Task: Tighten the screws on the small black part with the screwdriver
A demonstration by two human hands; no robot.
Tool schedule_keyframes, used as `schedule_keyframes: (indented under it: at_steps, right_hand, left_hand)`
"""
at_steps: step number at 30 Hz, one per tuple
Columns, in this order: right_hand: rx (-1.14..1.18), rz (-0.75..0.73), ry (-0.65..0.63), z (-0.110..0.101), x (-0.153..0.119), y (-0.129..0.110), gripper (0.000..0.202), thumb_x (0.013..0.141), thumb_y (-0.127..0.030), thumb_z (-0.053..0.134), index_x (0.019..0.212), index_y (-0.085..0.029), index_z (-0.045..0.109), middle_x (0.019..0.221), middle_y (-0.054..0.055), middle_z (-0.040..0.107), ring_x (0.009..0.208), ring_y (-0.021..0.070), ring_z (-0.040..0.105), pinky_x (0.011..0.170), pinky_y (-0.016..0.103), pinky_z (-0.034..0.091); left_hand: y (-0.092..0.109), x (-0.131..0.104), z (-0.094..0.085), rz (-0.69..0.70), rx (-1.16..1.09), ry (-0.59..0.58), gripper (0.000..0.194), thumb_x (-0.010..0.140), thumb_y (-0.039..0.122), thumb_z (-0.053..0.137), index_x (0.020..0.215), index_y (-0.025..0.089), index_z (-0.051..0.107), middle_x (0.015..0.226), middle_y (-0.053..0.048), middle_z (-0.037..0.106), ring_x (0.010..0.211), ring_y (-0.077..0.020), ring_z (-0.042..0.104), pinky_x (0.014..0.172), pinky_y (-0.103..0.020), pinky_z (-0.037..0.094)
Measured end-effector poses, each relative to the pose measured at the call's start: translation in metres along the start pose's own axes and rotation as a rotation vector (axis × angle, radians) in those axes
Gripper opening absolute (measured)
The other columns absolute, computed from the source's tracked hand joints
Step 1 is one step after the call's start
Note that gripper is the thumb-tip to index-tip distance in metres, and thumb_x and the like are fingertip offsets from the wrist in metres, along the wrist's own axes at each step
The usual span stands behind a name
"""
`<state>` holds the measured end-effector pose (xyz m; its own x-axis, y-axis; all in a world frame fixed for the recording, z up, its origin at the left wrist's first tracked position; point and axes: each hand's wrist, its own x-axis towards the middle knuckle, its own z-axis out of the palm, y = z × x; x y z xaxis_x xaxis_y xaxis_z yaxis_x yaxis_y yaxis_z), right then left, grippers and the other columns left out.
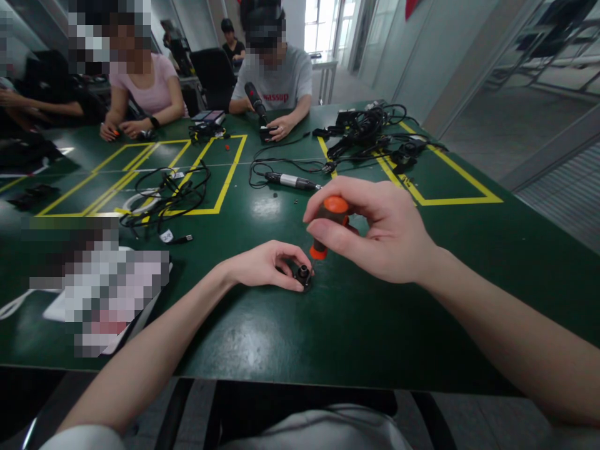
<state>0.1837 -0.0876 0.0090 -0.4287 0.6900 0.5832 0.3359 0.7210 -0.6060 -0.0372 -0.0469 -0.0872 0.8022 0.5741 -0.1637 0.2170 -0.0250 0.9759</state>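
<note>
On the green table, my left hand [267, 264] pinches a small black part with a round raised barrel [304, 273] between thumb and fingers. My right hand [379, 231] is closed around the orange and dark handle of a screwdriver [319, 250], held upright and slightly tilted. Its thin shaft points down at the right side of the black part; whether the tip touches a screw is too small to tell. A few tiny dark pieces [275, 195] lie beyond my hands.
A silver and black electric screwdriver [293, 180] with a cord lies ahead. Tangled cables [171, 194] sit at left, and a black cable heap [365, 128] at back right. A notebook-like stack [157, 294] is left of my arm. A co-worker [281, 81] works opposite.
</note>
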Motion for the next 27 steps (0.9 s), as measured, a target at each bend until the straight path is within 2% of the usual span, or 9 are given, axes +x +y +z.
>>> schedule_keyframes:
  at_steps: [5, 9, 17, 22, 27]
  right_hand:
    - [0.003, 0.003, 0.008, 0.0, 0.0, 0.0, 0.02, 0.094, -0.037, 0.072, 0.082, -0.021, 0.066, 0.072, -0.004, 0.058, 0.062, 0.0102, 0.052, 0.055, 0.023, 0.039]
    - [-0.08, 0.007, 0.039, 0.001, -0.001, -0.001, 0.023, 0.096, -0.035, 0.069, 0.08, -0.02, 0.062, 0.066, -0.005, 0.053, 0.057, 0.0094, 0.047, 0.054, 0.024, 0.035]
    - [-0.217, 0.007, 0.085, -0.001, -0.001, -0.005, 0.026, 0.096, -0.037, 0.068, 0.079, -0.02, 0.058, 0.061, -0.005, 0.051, 0.053, 0.01, 0.042, 0.054, 0.027, 0.032]
    - [-0.304, 0.036, 0.135, -0.001, -0.002, -0.005, 0.03, 0.095, -0.041, 0.067, 0.076, -0.021, 0.056, 0.06, -0.004, 0.05, 0.053, 0.0116, 0.043, 0.055, 0.028, 0.03]
    - [-0.353, 0.051, 0.161, -0.002, -0.002, -0.006, 0.035, 0.094, -0.046, 0.068, 0.073, -0.022, 0.054, 0.06, -0.003, 0.049, 0.055, 0.0132, 0.046, 0.055, 0.028, 0.028]
  left_hand:
    - [-0.001, 0.001, 0.001, -0.007, -0.002, 0.003, 0.031, 0.074, 0.02, 0.087, 0.103, 0.017, 0.076, 0.103, -0.008, 0.078, 0.083, -0.0143, 0.073, 0.076, -0.025, 0.062]
    - [-0.001, 0.003, 0.004, -0.01, -0.005, 0.011, 0.031, 0.072, 0.022, 0.089, 0.099, 0.015, 0.074, 0.095, -0.005, 0.075, 0.082, -0.0136, 0.071, 0.075, -0.025, 0.06]
    - [-0.006, 0.008, 0.014, 0.034, 0.015, 0.117, 0.039, 0.069, 0.03, 0.092, 0.094, 0.014, 0.067, 0.092, -0.002, 0.07, 0.079, -0.0117, 0.067, 0.07, -0.023, 0.054]
    - [-0.007, 0.008, 0.021, 0.055, 0.04, 0.198, 0.043, 0.068, 0.034, 0.093, 0.093, 0.015, 0.064, 0.092, 0.001, 0.065, 0.069, -0.0076, 0.061, 0.064, -0.023, 0.052]
    - [-0.006, 0.006, 0.022, 0.041, 0.026, 0.197, 0.044, 0.067, 0.032, 0.092, 0.095, 0.015, 0.063, 0.095, 0.001, 0.065, 0.067, -0.0066, 0.061, 0.063, -0.022, 0.052]
